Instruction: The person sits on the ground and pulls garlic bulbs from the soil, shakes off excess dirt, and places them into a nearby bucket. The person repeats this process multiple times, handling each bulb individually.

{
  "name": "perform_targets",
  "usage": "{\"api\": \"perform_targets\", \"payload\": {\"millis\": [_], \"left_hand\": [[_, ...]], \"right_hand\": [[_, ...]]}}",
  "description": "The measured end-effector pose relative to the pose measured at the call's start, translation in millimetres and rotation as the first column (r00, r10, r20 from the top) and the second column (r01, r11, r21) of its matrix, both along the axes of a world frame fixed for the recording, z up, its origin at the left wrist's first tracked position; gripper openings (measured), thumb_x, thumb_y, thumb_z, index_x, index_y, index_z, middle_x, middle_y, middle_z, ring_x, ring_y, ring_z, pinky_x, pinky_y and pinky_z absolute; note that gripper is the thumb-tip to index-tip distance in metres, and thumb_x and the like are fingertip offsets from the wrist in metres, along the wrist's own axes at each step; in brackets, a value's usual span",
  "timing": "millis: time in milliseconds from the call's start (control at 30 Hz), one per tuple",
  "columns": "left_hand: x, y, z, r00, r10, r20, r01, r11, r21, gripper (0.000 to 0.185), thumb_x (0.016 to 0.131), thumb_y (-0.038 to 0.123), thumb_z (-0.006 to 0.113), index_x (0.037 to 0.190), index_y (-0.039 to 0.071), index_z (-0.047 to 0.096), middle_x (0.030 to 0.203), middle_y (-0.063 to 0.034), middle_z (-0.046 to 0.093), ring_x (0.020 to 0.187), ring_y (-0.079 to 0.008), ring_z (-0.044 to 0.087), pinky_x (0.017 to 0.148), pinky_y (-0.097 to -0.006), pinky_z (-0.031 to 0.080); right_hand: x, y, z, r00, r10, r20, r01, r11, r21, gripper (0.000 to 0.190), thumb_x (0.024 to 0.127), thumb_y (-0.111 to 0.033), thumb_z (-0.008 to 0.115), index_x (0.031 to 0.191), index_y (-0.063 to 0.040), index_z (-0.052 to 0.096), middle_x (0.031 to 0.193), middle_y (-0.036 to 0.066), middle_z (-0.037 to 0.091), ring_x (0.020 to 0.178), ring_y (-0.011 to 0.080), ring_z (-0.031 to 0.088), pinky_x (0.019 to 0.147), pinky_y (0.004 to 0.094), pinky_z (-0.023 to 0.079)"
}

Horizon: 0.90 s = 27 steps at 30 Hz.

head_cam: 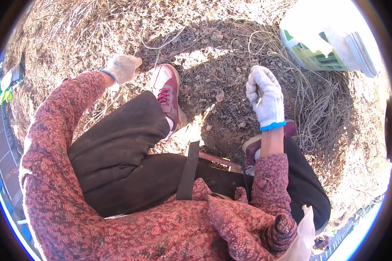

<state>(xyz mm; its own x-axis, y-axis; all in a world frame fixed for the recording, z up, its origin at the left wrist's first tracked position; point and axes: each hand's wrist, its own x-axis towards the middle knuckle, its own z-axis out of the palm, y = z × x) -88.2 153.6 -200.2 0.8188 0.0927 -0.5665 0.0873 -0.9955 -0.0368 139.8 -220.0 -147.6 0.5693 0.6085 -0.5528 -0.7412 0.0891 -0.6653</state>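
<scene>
My left hand (123, 68), in a knitted work glove with a blue cuff edge, is low over dry grass, left of my red shoe (165, 86). Its fingers point right; their undersides are hidden, so whether it holds anything cannot be told. My right hand (267, 96) wears a white knitted glove with a blue cuff. Its fingers are curled, and a thin dry stem (249, 49) rises from the pinched fingertips. Between the hands lies soil covered with dry leaf litter (212, 78). Another pale bent stem (163, 45) lies beyond my shoe.
A white plastic bucket (362, 52) with a green printed label lies tipped at the upper right. Below it is a heap of dry grass (326, 111). A dark strap (188, 173) hangs before my knees. Paving (3, 146) and a green-and-white bag (10, 81) are at the far left.
</scene>
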Motion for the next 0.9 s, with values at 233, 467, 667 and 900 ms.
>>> {"api": "perform_targets", "payload": {"millis": [233,467,667,900], "left_hand": [[22,3,7,0.965,0.085,-0.246,-0.071,0.995,0.064,0.031,0.081,0.029,0.072,0.099,0.003,0.07,0.091,-0.0181,0.073,0.091,-0.0369,0.072,0.08,-0.0473,0.057],[7,3,-13,0.982,0.15,-0.118,-0.143,0.988,0.065,0.04,0.074,0.041,0.081,0.091,0.007,0.069,0.085,-0.0149,0.071,0.088,-0.0358,0.071,0.075,-0.0471,0.054],[-21,-3,-12,0.988,-0.036,-0.153,0.046,0.997,0.063,0.033,0.09,0.039,0.069,0.093,0.007,0.063,0.076,-0.0123,0.069,0.076,-0.0337,0.071,0.07,-0.0454,0.054],[-18,-2,-1,0.999,0.0,-0.054,-0.003,0.998,-0.061,0.031,0.091,0.038,0.066,0.094,0.007,0.064,0.084,-0.0149,0.071,0.086,-0.0343,0.071,0.075,-0.0475,0.053]], "right_hand": [[-81,-22,-49,0.34,0.912,0.23,-0.634,0.403,-0.66,0.038,0.085,-0.024,0.075,0.12,-0.008,0.07,0.11,0.017,0.073,0.102,0.0294,0.071,0.089,0.0399,0.055],[-163,-48,-99,-0.292,0.91,0.294,-0.179,0.25,-0.951,0.017,0.083,-0.02,0.067,0.095,-0.009,0.061,0.083,0.014,0.07,0.071,0.0317,0.073,0.055,0.0488,0.054],[-152,-38,-91,-0.128,0.939,0.32,-0.273,0.277,-0.921,0.013,0.085,-0.014,0.061,0.095,-0.007,0.064,0.086,0.015,0.072,0.081,0.0347,0.073,0.067,0.0467,0.056],[-76,-27,-74,0.806,0.546,-0.227,-0.59,0.769,-0.246,0.017,0.093,-0.013,0.071,0.108,-0.007,0.072,0.084,-0.002,0.071,0.065,0.0071,0.065,0.054,0.0216,0.051]]}}
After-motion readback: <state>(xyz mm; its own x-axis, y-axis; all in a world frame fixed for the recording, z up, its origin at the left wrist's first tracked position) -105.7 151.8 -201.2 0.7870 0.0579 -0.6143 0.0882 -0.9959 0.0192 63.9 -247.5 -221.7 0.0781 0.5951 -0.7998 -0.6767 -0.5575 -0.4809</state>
